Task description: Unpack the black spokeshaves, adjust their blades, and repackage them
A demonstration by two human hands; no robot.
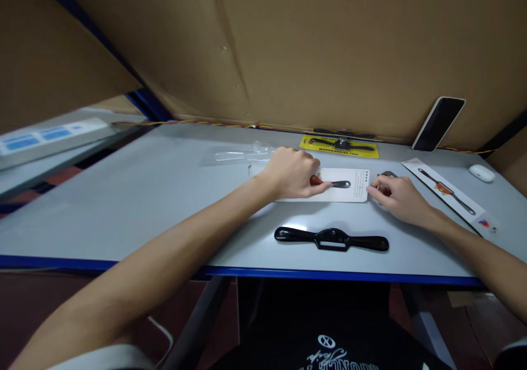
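A black spokeshave [331,239] lies on the table near its front edge, below both hands. Behind it is a white printed backing card [349,193] with a picture of the same sort of tool. Over the card's left part is my left hand [293,173], its fingers curled under and its thumb stretched along the card. What those fingers hold, if anything, is hidden. At the card's right edge, my right hand [398,195] has thumb and forefinger pinched against the corner. Just behind that hand, a small dark metal piece [387,174] shows in part.
Clear plastic packaging [241,155] lies left of the card. A yellow-carded spokeshave [340,146] sits at the back. To the right are another white card [447,191], a leaning phone [438,124] and a white earbud case [481,173]. Cardboard walls [329,46] enclose the table.
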